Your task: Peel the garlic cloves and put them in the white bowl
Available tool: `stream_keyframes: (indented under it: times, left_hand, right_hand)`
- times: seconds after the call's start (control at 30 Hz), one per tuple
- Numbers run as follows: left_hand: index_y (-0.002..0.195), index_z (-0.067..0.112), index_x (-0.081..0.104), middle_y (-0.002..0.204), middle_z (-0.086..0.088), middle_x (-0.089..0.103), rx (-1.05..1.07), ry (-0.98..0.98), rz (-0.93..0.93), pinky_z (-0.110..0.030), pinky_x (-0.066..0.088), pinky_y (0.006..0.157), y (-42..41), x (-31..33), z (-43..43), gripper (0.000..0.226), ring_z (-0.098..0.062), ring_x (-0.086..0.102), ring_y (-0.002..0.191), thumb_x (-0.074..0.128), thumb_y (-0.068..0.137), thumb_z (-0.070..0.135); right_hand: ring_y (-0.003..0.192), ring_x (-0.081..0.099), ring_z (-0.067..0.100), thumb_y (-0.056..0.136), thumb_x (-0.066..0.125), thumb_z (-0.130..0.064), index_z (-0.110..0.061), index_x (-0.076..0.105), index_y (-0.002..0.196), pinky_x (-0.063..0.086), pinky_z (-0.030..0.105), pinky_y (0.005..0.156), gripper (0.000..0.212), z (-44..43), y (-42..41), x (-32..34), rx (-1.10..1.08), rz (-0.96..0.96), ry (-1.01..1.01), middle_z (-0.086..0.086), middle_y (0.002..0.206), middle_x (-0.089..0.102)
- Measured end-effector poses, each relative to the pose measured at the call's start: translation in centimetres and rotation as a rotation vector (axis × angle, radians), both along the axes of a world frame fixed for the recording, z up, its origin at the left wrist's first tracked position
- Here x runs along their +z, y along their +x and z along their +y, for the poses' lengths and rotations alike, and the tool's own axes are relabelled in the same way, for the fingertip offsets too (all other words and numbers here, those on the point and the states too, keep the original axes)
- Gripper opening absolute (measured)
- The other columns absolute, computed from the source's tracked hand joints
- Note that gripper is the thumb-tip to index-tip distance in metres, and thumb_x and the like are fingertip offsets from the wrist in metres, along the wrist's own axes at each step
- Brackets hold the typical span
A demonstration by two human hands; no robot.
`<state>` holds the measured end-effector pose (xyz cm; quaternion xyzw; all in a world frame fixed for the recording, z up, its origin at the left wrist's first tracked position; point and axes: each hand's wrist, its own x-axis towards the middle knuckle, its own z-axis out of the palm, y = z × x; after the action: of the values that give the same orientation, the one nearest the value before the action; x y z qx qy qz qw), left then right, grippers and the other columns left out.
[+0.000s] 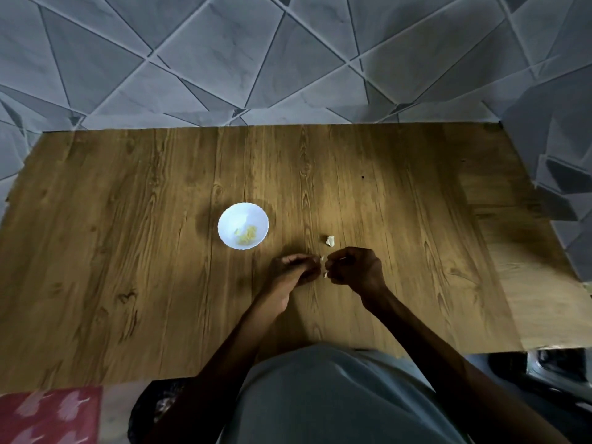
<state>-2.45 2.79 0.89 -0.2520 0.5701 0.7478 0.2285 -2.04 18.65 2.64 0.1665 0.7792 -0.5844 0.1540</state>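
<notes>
Nearest to me is my grey shirt [320, 395], with both forearms reaching out from it over the wooden table [128, 251].

In the head view, the only 1 I have, my left hand [296, 270] and right hand [354, 269] meet fingertip to fingertip. Both have their fingers curled in, and together they pinch 1 garlic clove [323, 259] in the narrow gap between them. Only 2 pale slivers of it show, 1 at the far side of the gap and 1 at the near side. From that I judge its long axis runs away from me rather than across, though it is too small to be sure. I cannot tell how much skin is left on it.

The white bowl [221, 219] stands beyond my left hand and off to its left, apart from it, with a few yellowish peeled cloves [247, 234] in its bottom. My left hand is clearly the nearer 1, so I expect it should carry the finished clove there, moving forward and leftward.

A loose clove [330, 240] lies just beyond my right fingertips, near but not touching. My right hand is closest to it for the next pickup.
</notes>
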Motion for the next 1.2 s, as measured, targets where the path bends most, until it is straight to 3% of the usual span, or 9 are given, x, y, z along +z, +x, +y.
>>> stream_keyframes:
  times: [0.13,0.4,0.67,0.87,0.93,1.03,1.2]
  left_hand:
    - [0.102,-0.002,0.071,0.091,-0.013,0.074,0.023,0.023,-0.014,-0.025,0.058,0.076,0.1,-0.1,0.2,0.017,-0.018,0.071,0.080,0.069,0.086,0.002]
    - [0.088,0.002,0.069,0.076,-0.007,0.074,0.005,0.169,-0.119,-0.021,0.058,0.070,0.0,1.1,-0.5,0.015,-0.014,0.071,0.070,0.055,0.092,-0.004]
    - [0.072,0.005,0.076,0.075,-0.011,0.072,-0.003,0.366,-0.292,-0.017,0.057,0.059,-0.3,1.4,-1.6,0.028,-0.013,0.069,0.062,0.057,0.091,-0.001]
    - [0.078,0.001,0.077,0.079,-0.014,0.073,-0.017,0.448,-0.288,-0.018,0.058,0.063,-0.2,1.4,-1.7,0.022,-0.015,0.071,0.067,0.057,0.088,0.000]
    - [0.084,-0.002,0.074,0.078,-0.014,0.072,-0.046,0.419,-0.250,-0.017,0.058,0.063,-0.2,1.9,-1.8,0.021,-0.014,0.071,0.067,0.055,0.092,-0.001]
    - [0.091,0.002,0.072,0.083,-0.012,0.074,-0.168,0.208,-0.103,-0.018,0.057,0.070,-0.2,2.1,-2.2,0.011,-0.014,0.069,0.072,0.061,0.091,0.002]
    - [0.092,0.002,0.072,0.083,-0.013,0.073,-0.264,-0.088,0.094,-0.029,0.059,0.076,-0.4,2.0,-1.9,0.007,-0.020,0.071,0.076,0.065,0.088,0.001]
  right_hand:
    - [0.076,0.074,0.023,0.083,0.073,-0.004,-0.003,0.070,0.096,0.062,0.033,0.067,0.013,-0.2,0.1,0.0,0.029,0.040,-0.063,0.011,0.085,0.074]
    - [0.070,0.072,0.014,0.079,0.078,-0.003,-0.008,0.070,0.087,0.060,0.027,0.064,0.013,0.0,-0.3,-0.1,0.095,0.192,0.041,0.002,0.078,0.074]
    - [0.090,0.069,0.037,0.084,0.071,0.003,0.004,0.066,0.098,0.059,0.041,0.080,0.015,1.1,-0.9,0.6,0.158,0.114,-0.281,0.022,0.094,0.071]
    - [0.091,0.068,0.031,0.087,0.065,0.003,0.000,0.067,0.102,0.058,0.039,0.083,0.015,1.5,-0.9,0.6,0.181,0.039,-0.445,0.024,0.099,0.070]
    - [0.091,0.069,0.031,0.087,0.066,0.002,0.000,0.067,0.101,0.058,0.039,0.083,0.014,1.6,-0.9,0.7,0.187,0.042,-0.423,0.023,0.098,0.071]
    - [0.086,0.071,0.031,0.084,0.071,0.002,-0.001,0.069,0.095,0.059,0.040,0.079,0.012,1.5,-0.9,0.7,0.193,0.103,-0.271,0.017,0.091,0.073]
    - [0.072,0.071,0.008,0.078,0.080,-0.005,-0.012,0.071,0.082,0.058,0.023,0.069,0.012,0.6,-0.7,0.8,0.231,0.283,0.117,-0.002,0.077,0.073]
